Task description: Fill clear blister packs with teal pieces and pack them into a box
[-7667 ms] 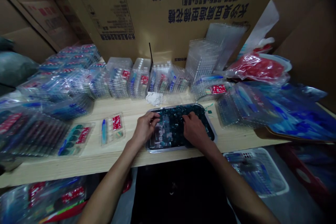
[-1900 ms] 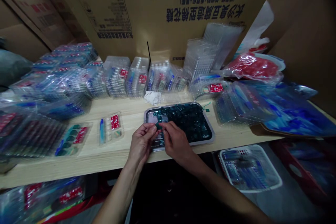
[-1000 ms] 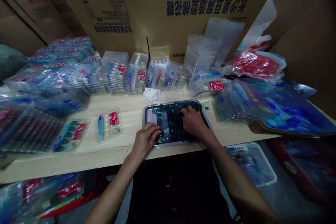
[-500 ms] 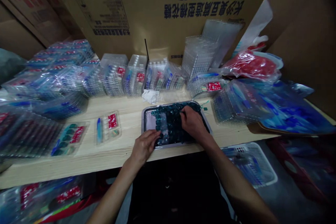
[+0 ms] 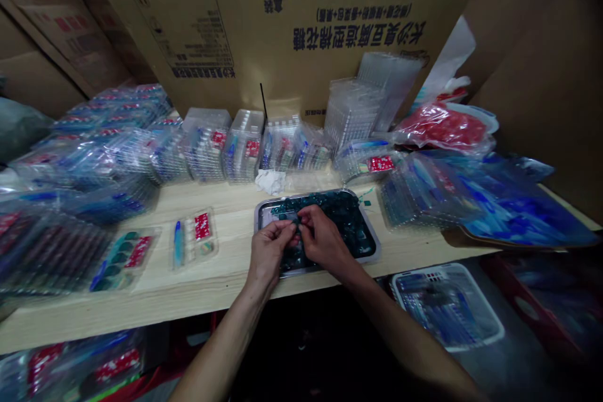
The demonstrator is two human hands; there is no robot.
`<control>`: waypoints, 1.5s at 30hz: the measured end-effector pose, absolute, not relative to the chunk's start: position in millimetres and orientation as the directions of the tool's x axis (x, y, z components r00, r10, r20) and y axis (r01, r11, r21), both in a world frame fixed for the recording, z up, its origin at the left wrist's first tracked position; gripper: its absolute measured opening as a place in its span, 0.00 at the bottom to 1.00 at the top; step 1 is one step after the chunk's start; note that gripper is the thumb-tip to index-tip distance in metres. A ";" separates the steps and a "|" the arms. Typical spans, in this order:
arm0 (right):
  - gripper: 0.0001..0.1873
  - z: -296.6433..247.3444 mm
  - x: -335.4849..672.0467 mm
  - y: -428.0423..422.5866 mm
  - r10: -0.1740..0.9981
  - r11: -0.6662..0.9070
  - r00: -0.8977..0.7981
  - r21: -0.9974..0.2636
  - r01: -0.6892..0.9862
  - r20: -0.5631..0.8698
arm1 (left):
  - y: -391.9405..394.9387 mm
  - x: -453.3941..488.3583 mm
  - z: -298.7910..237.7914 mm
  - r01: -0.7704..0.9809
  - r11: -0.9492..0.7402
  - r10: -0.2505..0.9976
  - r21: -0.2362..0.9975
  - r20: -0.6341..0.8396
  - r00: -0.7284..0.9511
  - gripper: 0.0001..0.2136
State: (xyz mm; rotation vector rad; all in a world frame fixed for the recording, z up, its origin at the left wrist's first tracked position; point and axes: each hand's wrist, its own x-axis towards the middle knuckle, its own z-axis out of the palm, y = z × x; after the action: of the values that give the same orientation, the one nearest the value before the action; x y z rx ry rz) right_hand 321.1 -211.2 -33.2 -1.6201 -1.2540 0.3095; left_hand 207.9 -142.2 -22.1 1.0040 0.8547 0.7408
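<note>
Over the metal tray (image 5: 258, 213) my two hands meet with their fingertips close together. My left hand (image 5: 269, 254) is closed in a pinch, and a small dark green piece (image 5: 297, 224) shows at its fingertips. My right hand (image 5: 324, 237) pinches at the same spot; fingers partly cover the piece. Many glossy dark green pieces (image 5: 351, 217) fill the tray's right side. Left of the tray lies a clear blister tray (image 5: 190, 239) with a blue tube-like item and a red packet. Farther left, another blister tray (image 5: 123, 257) also holds dark green pieces.
Stacks of filled blister trays (image 5: 205, 144) line the back of the table. A tall cardboard box (image 5: 264, 31) stands behind them. Crumpled white tissue (image 5: 270, 181) lies behind the metal tray. To the right are blue items in a carton (image 5: 532, 213); a white basket (image 5: 490, 320) sits lower.
My right hand has moved left from the pile of green pieces to meet my left hand. My left hand has shifted slightly up and right. The camera view has tilted slightly.
</note>
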 end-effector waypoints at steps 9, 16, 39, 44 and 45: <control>0.22 -26.9 290.5 -222.2 0.817 0.054 0.365 -0.690 0.722 0.447 | -141.5 201.6 -24.7 -0.279 0.386 0.897 0.879 -0.287 0.336 0.23; 0.22 -29.0 284.2 -223.2 0.815 0.051 0.357 -0.670 0.741 0.457 | -143.5 198.6 -26.6 -0.286 0.393 0.899 0.874 -0.300 0.319 0.21; 0.05 -33.7 311.4 -204.7 0.869 0.104 0.424 -0.934 0.343 0.253 | -139.6 181.8 -14.3 -0.131 0.483 0.738 0.865 -0.322 0.593 0.21; 0.10 -27.5 310.8 -206.4 0.901 0.039 0.425 -0.992 0.121 0.087 | -136.8 179.9 -20.3 -0.184 0.594 0.700 0.783 -0.390 0.598 0.17; 0.12 -25.3 311.4 -207.4 0.924 0.021 0.383 -1.000 -0.021 0.011 | -136.1 178.6 -20.6 -0.189 0.624 0.670 0.758 -0.395 0.629 0.16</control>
State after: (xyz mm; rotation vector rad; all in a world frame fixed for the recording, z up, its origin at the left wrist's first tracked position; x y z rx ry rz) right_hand 311.4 -207.4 -25.3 -1.3395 -0.9064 0.9165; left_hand 178.6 -136.1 -20.6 0.7390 0.7314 0.5467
